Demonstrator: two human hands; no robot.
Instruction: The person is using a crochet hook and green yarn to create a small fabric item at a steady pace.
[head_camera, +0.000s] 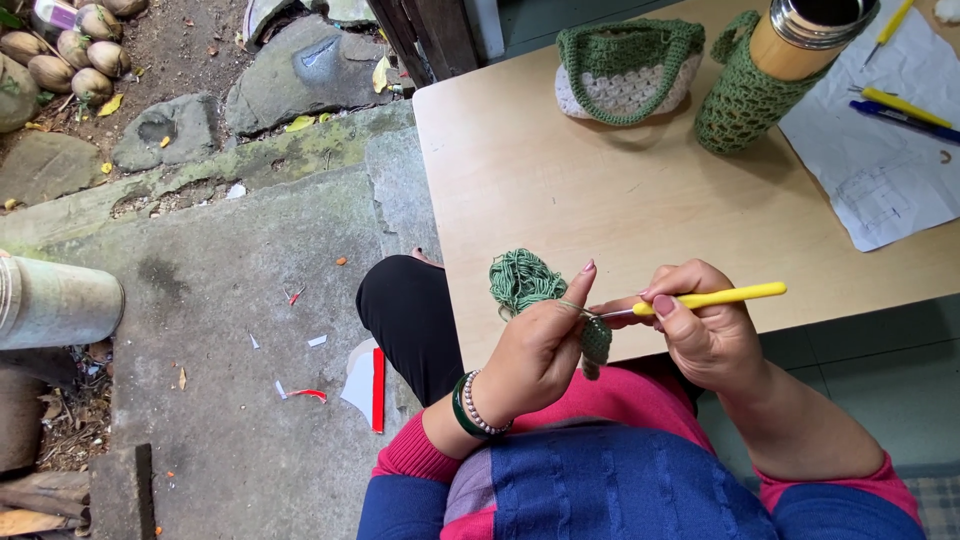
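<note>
At the table's near edge, my left hand (535, 345) pinches the small green crocheted yarn piece (527, 282); my right hand (700, 325) grips the yellow-handled crochet hook (712, 298). Keeping the yarn taut should give even stitches.

The left hand (535, 350) is rising from the lower middle, wrist bent back, fingers curling inward, index finger pointing up; the right hand (705, 325) is sitting just beside it, fingers folding round, thumb pressing flat along the top; both forearms are angling in from the body, fingertips nearly meeting between them.
</note>
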